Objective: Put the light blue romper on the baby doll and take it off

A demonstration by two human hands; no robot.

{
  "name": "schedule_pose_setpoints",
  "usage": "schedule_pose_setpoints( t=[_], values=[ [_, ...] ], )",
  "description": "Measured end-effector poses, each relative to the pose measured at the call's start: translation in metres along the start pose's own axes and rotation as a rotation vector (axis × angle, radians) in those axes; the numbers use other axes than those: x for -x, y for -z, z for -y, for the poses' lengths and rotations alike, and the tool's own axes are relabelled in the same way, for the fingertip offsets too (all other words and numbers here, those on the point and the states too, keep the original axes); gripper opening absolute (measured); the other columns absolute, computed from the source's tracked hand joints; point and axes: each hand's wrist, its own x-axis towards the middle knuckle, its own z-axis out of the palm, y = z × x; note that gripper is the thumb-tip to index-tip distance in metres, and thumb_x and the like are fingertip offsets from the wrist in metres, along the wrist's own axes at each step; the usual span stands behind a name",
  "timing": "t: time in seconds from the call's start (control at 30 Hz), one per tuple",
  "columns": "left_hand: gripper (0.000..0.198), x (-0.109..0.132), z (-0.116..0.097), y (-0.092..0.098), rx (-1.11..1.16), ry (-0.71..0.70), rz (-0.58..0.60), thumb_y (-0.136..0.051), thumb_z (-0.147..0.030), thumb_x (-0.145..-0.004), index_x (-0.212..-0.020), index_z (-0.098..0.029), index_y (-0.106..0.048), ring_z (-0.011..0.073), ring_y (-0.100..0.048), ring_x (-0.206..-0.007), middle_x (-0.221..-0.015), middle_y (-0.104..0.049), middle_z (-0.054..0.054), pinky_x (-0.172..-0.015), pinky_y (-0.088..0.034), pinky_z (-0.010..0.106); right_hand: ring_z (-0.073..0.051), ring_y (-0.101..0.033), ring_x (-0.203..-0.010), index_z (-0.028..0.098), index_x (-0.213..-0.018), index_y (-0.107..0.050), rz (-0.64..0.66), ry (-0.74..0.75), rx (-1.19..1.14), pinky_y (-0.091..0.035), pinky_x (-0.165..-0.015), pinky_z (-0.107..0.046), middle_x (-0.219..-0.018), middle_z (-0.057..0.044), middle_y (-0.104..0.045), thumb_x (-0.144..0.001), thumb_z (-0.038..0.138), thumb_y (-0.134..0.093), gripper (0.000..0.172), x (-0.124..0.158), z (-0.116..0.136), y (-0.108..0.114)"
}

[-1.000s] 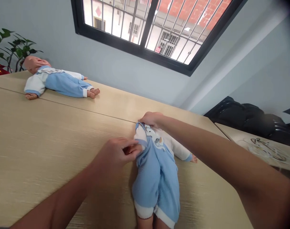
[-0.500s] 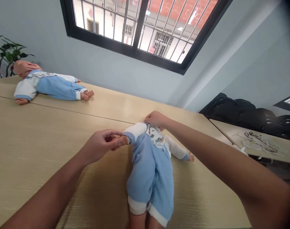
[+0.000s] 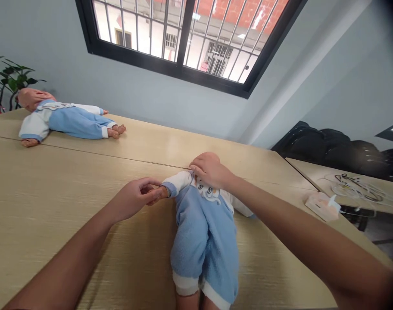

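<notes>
A baby doll (image 3: 204, 232) in a blue and white romper lies on its back on the table, legs toward me. My left hand (image 3: 140, 193) is closed around the doll's small hand, drawing that arm out to the left. Across the doll's neck and upper chest lies my right hand (image 3: 211, 170), its fingers closed at the collar beside the shoulder. It covers most of the doll's face, leaving the top of the head (image 3: 212, 156) in sight. A cartoon face (image 3: 207, 191) is on the romper's chest. My right forearm partly hides the doll's other arm.
A second baby doll (image 3: 76, 120) in like clothes lies at the back left of the wooden table (image 3: 70, 189), near a potted plant (image 3: 14, 79). To the right are a pale packet (image 3: 322, 206), coiled tubing (image 3: 358, 187) and black chairs (image 3: 332, 146). A barred window (image 3: 180, 43) is behind.
My right hand has shifted slightly left and lies flatter across the doll's neck. The top of the doll's head and the packet at right have come into view. My left hand keeps its hold.
</notes>
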Motion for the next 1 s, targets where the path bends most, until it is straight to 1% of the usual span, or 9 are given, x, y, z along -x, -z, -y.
schedule_pose_setpoints(
  t=[0.07, 0.17, 0.33, 0.53, 0.63, 0.73, 0.8, 0.87, 1.0],
  values=[
    [0.051, 0.001, 0.000, 0.002, -0.045, -0.001, 0.001, -0.066, -0.060, -0.091, -0.119, -0.018, -0.073, 0.0172, -0.061, -0.070, -0.081, -0.070, 0.003, -0.063, -0.045, 0.026, -0.028, -0.060, -0.110, 0.017, -0.105, -0.073, -0.109, 0.105, 0.004, -0.039, -0.099, -0.042, -0.114, -0.014, -0.071, -0.107, 0.036, -0.040, 0.038, 0.013, 0.010, -0.006],
    [0.048, 0.003, 0.000, 0.007, -0.190, 0.004, -0.037, -0.061, -0.060, -0.092, -0.116, -0.019, -0.074, 0.0192, -0.063, -0.071, -0.083, -0.072, 0.005, -0.061, -0.044, 0.026, -0.028, -0.059, -0.109, 0.019, -0.109, -0.074, -0.103, 0.204, -0.011, -0.040, -0.098, -0.044, -0.115, -0.013, -0.069, -0.106, 0.039, -0.045, 0.036, 0.038, 0.018, -0.014],
    [0.045, 0.002, 0.007, 0.010, -0.472, 0.042, -0.076, -0.054, -0.057, -0.095, -0.119, -0.023, -0.073, 0.0266, -0.070, -0.093, -0.105, -0.078, 0.006, -0.076, -0.050, 0.031, -0.026, -0.059, -0.104, 0.021, -0.101, -0.069, -0.352, -0.039, -0.212, -0.044, -0.094, -0.042, -0.103, -0.010, -0.069, -0.108, 0.031, -0.040, 0.031, 0.087, -0.006, -0.034],
    [0.039, -0.006, 0.018, 0.001, -0.669, -0.003, -0.017, -0.049, -0.046, -0.098, -0.121, -0.023, -0.070, 0.0270, -0.070, -0.091, -0.101, -0.078, 0.006, -0.082, -0.051, 0.035, -0.021, -0.055, -0.079, 0.021, -0.095, -0.060, -0.472, -0.208, -0.343, -0.043, -0.074, -0.035, -0.090, -0.005, -0.061, -0.102, 0.035, -0.053, 0.018, 0.143, -0.040, -0.079],
    [0.035, -0.001, 0.015, -0.015, -0.831, -0.111, -0.136, -0.052, -0.040, -0.097, -0.120, -0.021, -0.069, 0.0308, -0.067, -0.100, -0.110, -0.075, 0.010, -0.091, -0.050, 0.042, -0.020, -0.053, -0.078, 0.021, -0.096, -0.059, -0.470, -0.112, -0.461, -0.043, -0.072, -0.035, -0.089, -0.005, -0.059, -0.099, 0.036, -0.055, 0.016, 0.156, -0.049, -0.095],
    [0.024, 0.028, 0.007, -0.044, -0.908, -0.256, -0.293, -0.055, -0.039, -0.099, -0.108, -0.021, -0.067, 0.0312, -0.065, -0.107, -0.112, -0.072, 0.011, -0.096, -0.049, 0.045, -0.020, -0.053, -0.077, 0.021, -0.101, -0.060, -0.451, -0.092, -0.545, -0.043, -0.069, -0.033, -0.090, -0.004, -0.060, -0.096, 0.034, -0.059, 0.014, 0.159, -0.053, -0.101],
    [0.019, 0.055, 0.003, -0.067, -0.882, -0.385, -0.248, -0.057, -0.039, -0.100, -0.095, -0.023, -0.064, 0.0267, -0.067, -0.101, -0.104, -0.072, 0.007, -0.090, -0.053, 0.039, -0.018, -0.052, -0.075, 0.020, -0.101, -0.061, -0.431, -0.122, -0.575, -0.042, -0.066, -0.032, -0.088, -0.003, -0.059, -0.096, 0.031, -0.059, 0.012, 0.160, -0.055, -0.099],
    [0.018, 0.081, 0.003, -0.088, -0.853, -0.522, -0.117, -0.065, -0.042, -0.098, -0.098, -0.024, -0.064, 0.0224, -0.068, -0.094, -0.100, -0.072, 0.004, -0.081, -0.056, 0.032, -0.017, -0.052, -0.074, 0.020, -0.103, -0.062, -0.393, -0.132, -0.604, -0.043, -0.066, -0.031, -0.089, -0.003, -0.059, -0.095, 0.028, -0.059, 0.012, 0.163, -0.056, -0.096],
    [0.020, 0.106, 0.012, -0.109, -0.844, -0.580, -0.034, -0.062, -0.043, -0.101, -0.109, -0.024, -0.063, 0.0181, -0.071, -0.088, -0.099, -0.073, 0.003, -0.074, -0.059, 0.025, -0.018, -0.058, -0.081, 0.022, -0.118, -0.060, -0.304, -0.125, -0.652, -0.049, -0.070, -0.030, -0.099, -0.004, -0.062, -0.085, 0.020, -0.067, 0.034, 0.171, -0.057, -0.092]
  ],
)
